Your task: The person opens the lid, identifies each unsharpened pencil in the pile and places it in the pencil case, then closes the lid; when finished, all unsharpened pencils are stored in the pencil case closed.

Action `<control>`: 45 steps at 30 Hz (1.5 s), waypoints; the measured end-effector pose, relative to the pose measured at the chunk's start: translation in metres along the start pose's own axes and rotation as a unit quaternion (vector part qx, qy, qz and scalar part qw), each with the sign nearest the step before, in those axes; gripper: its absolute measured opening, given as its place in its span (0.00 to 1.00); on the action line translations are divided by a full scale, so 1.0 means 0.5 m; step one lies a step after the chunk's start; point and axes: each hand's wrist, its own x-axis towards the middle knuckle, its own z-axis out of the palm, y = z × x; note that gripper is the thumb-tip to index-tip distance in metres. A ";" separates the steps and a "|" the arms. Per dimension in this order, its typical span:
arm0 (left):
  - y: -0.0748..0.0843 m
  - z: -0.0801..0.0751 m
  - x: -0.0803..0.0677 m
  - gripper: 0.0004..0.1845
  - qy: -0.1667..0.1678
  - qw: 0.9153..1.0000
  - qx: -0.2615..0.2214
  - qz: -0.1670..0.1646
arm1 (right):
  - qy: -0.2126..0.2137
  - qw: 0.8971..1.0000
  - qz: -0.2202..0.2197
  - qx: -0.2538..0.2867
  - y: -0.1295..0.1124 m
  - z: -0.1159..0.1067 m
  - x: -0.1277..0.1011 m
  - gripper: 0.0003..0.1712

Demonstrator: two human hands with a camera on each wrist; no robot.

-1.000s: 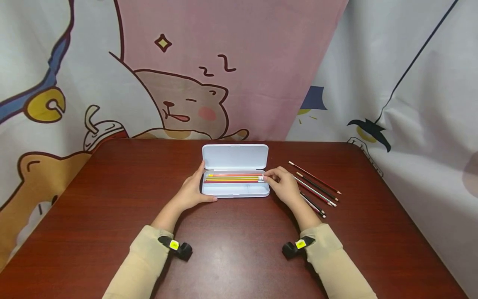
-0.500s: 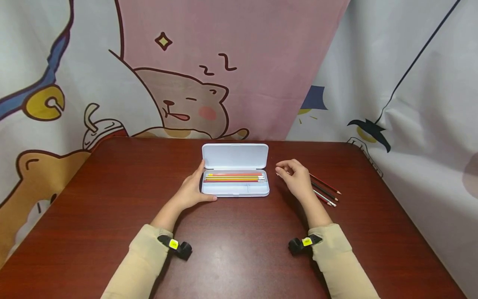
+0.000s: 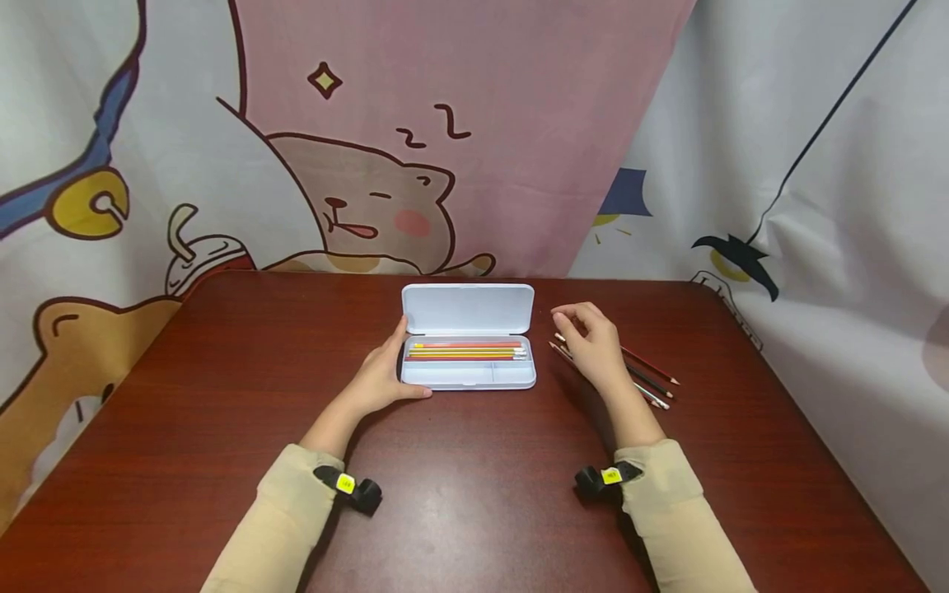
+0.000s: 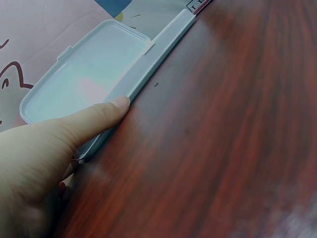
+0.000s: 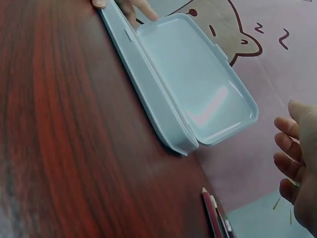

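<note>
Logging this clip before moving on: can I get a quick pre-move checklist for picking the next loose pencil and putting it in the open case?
1. Pencil case lid open: ok.
2. Left hand steadies the case's left end: ok.
3. Right hand holds nothing, fingers loosely curled: ok.
4. Loose pencils lie on the table under and beside the right hand: ok.
5. Room left beside the pencils in the case: cannot tell.

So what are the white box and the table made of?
The pencil case looks like smooth matte plastic: thin moulded walls, rounded corners, a soft sheen inside its open lid. The table looks like glossy reddish-brown wood, though the streaky grain could be a laminate print.
</note>
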 end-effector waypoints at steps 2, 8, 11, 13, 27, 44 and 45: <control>0.000 0.000 0.000 0.71 0.000 1.000 -0.001 -0.002 | -0.009 1.000 -0.004 0.001 -0.008 0.004 0.006 0.12; 0.003 0.000 -0.001 0.71 -0.001 1.000 -0.001 -0.006 | -0.053 0.998 -0.024 -0.003 -0.026 0.022 0.034 0.17; 0.005 0.000 -0.001 0.70 0.000 1.000 -0.001 -0.006 | -0.077 0.996 -0.037 -0.009 -0.031 0.031 0.049 0.21; 0.006 0.000 -0.002 0.70 -0.001 1.000 -0.002 -0.006 | -0.092 0.995 -0.043 -0.020 -0.035 0.036 0.058 0.23; 0.007 0.000 -0.003 0.71 -0.001 1.000 -0.010 -0.004 | -0.170 0.983 -0.031 -0.067 -0.043 0.057 0.070 0.32; 0.015 0.000 -0.003 0.69 0.052 0.997 -0.049 0.006 | -0.191 0.971 -0.089 -0.112 -0.045 0.039 0.012 0.37; 0.017 -0.001 -0.004 0.67 0.062 0.997 -0.051 0.012 | -0.193 0.970 -0.093 -0.113 -0.046 0.038 0.007 0.37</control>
